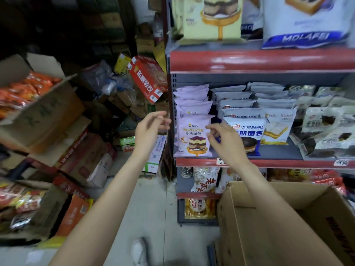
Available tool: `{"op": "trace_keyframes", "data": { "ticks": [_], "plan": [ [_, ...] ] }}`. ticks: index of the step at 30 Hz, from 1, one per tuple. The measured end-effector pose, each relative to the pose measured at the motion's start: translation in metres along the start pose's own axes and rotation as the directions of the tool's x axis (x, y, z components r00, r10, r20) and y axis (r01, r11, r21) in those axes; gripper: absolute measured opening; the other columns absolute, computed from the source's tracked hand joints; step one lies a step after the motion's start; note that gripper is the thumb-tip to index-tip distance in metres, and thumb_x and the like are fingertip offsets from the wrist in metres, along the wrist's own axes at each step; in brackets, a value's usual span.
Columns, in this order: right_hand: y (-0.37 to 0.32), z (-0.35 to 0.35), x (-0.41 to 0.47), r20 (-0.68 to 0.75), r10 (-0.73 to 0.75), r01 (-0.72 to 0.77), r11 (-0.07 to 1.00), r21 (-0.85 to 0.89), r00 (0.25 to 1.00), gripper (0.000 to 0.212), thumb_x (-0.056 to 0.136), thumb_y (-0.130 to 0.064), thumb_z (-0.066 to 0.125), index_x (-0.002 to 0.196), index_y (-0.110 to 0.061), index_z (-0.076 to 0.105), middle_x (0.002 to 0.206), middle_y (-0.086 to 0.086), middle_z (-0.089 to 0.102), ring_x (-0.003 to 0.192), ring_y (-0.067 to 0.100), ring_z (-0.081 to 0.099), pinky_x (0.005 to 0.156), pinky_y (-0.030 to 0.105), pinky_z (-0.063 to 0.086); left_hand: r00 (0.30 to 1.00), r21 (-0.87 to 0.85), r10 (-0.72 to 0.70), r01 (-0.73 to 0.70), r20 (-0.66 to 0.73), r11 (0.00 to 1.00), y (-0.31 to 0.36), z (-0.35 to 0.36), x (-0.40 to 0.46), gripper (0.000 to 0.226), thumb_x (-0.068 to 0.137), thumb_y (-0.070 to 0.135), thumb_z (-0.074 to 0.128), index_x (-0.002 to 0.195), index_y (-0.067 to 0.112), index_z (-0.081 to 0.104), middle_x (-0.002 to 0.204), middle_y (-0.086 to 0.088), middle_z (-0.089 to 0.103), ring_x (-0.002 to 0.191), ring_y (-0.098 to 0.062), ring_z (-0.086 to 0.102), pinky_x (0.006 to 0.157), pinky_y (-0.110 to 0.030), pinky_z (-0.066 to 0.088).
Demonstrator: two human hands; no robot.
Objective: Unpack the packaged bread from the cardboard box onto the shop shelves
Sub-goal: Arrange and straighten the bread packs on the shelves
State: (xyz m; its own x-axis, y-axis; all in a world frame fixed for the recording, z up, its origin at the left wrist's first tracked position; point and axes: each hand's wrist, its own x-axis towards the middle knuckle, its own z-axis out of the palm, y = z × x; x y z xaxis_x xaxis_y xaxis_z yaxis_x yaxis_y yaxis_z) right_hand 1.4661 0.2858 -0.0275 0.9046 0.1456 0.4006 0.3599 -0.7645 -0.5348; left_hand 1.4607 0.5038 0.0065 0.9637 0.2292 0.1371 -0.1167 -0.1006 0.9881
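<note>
Two hands point(149, 129) are raised, one open cardboard box point(278, 223) stands below, and three red-edged shelves point(249, 60) show.

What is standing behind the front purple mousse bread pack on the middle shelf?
Behind the front purple pack stands a row of similar purple packs, running toward the shelf's back panel. Only their upper edges show; their printed fronts are covered.

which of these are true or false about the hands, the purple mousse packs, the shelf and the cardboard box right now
1. Both hands hold nothing. True: left hand and right hand are empty.
2. The front purple mousse pack lies flat. False: it stands upright at the shelf edge.
3. The cardboard box sits lower right. True.
4. Purple packs stand right of the blue pack. False: they stand left of it.
</note>
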Motion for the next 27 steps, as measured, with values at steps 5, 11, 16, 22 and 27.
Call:
{"op": "trace_keyframes", "data": {
  "ticks": [5,11,16,22,27],
  "plan": [
    [-0.05,-0.073,0.006,0.186,-0.088,0.102,0.993,-0.063,0.979,0.017,0.091,-0.028,0.057,0.104,-0.024,0.066,0.076,-0.013,0.059,0.073,0.011,0.059,0.07,0.036,0.051,0.973,0.126,0.202,-0.215,0.109,0.969,0.069,-0.035,-0.01,0.02,0.098,0.011,0.046,0.105,0.009,0.065,0.085,-0.002,0.07,0.069,-0.008,0.063,0.068,-0.016,0.048],
    [-0.109,-0.164,0.032,0.184,-0.192,0.186,0.981,0.048,0.964,0.012,0.091,-0.026,0.059,0.098,-0.027,0.068,0.077,-0.009,0.069,0.07,0.005,0.063,0.065,0.016,0.047,0.884,0.271,0.393,-0.455,0.255,0.848,0.149,-0.046,0.01,0.017,0.096,0.012,0.05,0.102,0.017,0.065,0.086,0.005,0.07,0.072,0.005,0.062,0.066,-0.009,0.045],
    [-0.132,-0.203,0.058,-0.011,-0.224,0.221,0.949,0.227,0.974,0.012,0.089,-0.017,0.06,0.094,-0.023,0.069,0.074,-0.002,0.07,0.063,0.006,0.063,0.063,0.017,0.049,0.841,0.282,0.468,-0.534,0.27,0.797,0.188,-0.041,0.033,0.017,0.095,0.025,0.054,0.094,0.039,0.063,0.091,0.013,0.071,0.09,-0.002,0.064,0.08,-0.025,0.051],
    [-0.133,-0.212,0.105,-0.28,-0.2,0.273,0.927,0.255,0.939,0.027,0.088,-0.016,0.062,0.112,-0.026,0.061,0.103,-0.003,0.064,0.093,0.004,0.059,0.084,0.021,0.047,0.871,0.125,0.474,-0.489,0.127,0.863,0.213,-0.027,0.065,0.023,0.096,0.022,0.053,0.117,0.028,0.058,0.111,0.014,0.062,0.103,0.004,0.056,0.088,-0.02,0.045],
    [-0.12,-0.194,0.144,-0.193,-0.168,0.196,0.971,0.138,0.967,0.073,0.083,-0.028,0.069,0.143,-0.031,0.028,0.138,0.004,0.035,0.129,0.013,0.033,0.11,0.032,0.028,0.917,0.024,0.37,-0.377,0.15,0.926,0.213,-0.01,0.097,0.051,0.091,0.028,0.06,0.138,0.027,0.039,0.123,0.011,0.049,0.113,-0.007,0.05,0.096,-0.027,0.041]
  ]
}}
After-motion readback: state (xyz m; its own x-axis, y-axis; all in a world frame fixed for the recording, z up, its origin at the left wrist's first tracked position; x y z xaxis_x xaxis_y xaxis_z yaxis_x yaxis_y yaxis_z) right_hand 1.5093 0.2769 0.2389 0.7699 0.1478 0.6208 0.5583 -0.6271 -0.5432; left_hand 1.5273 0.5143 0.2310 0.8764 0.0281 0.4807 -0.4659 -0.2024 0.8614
